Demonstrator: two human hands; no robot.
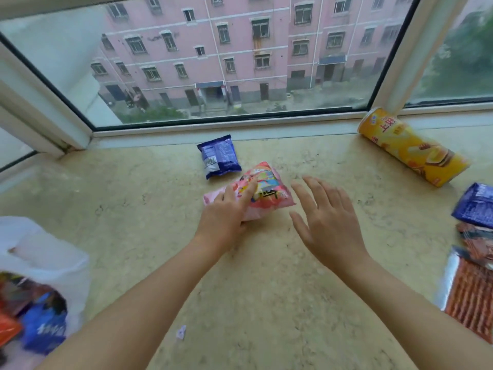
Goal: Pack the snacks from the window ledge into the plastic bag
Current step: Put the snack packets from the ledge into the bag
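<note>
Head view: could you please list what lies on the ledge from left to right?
Plastic bag → small blue packet → pink snack bag under the left hand → right hand → yellow can

Ledge [133,198] lay bare left of centre, giving open passage between the pink packet [266,193] and the plastic bag [48,263] at the lower left. Bag mouth faced up, part filled. Blue packet [219,158] lay just behind the pink one, near the window frame [213,126], which closed off the far side. Yellow can [410,148] lay on its side at the far right. More packets [474,249] crowded the right edge. Bare strip ran between can and pink packet.
</note>
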